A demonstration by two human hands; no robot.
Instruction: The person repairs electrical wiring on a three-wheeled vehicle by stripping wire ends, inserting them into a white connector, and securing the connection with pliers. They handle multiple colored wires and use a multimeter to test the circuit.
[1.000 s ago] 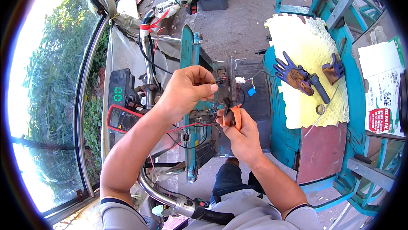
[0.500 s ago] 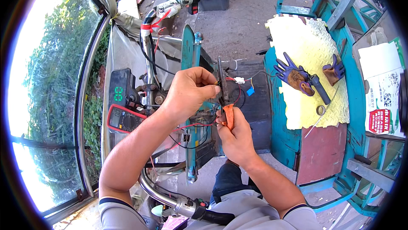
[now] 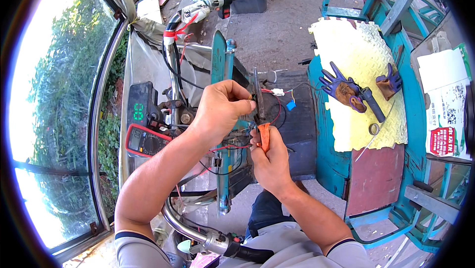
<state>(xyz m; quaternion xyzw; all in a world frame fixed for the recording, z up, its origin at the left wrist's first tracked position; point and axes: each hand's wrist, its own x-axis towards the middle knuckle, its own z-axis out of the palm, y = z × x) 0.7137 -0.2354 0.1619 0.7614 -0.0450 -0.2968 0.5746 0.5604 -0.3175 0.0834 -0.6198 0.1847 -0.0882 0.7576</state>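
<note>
My left hand (image 3: 223,107) is closed, thumb and forefinger pinching something thin and dark, seemingly a wire end, beside the long dark blades. Lower and to the right, my right hand (image 3: 271,161) wraps round the handles of orange-handled scissors (image 3: 264,137). Their blades point away from me, right next to my left fingertips. The exact spot where blade and wire meet is hidden by the fingers. Just right of the blades are a white connector (image 3: 278,92) and a blue connector (image 3: 291,104) on thin wires. Red and black wires (image 3: 232,146) hang below my hands.
A red-edged multimeter (image 3: 147,140) lies at left by a lit display (image 3: 140,112) and the chrome handlebar (image 3: 171,77). At right, purple-and-brown work gloves (image 3: 346,92), a black cylindrical grip (image 3: 372,103) and a tape roll (image 3: 373,129) rest on a yellow foam mat (image 3: 341,134).
Both hands stay almost in place. My right hand and the scissors have shifted very slightly to the left, and the scissors' handle stands a little more upright.
</note>
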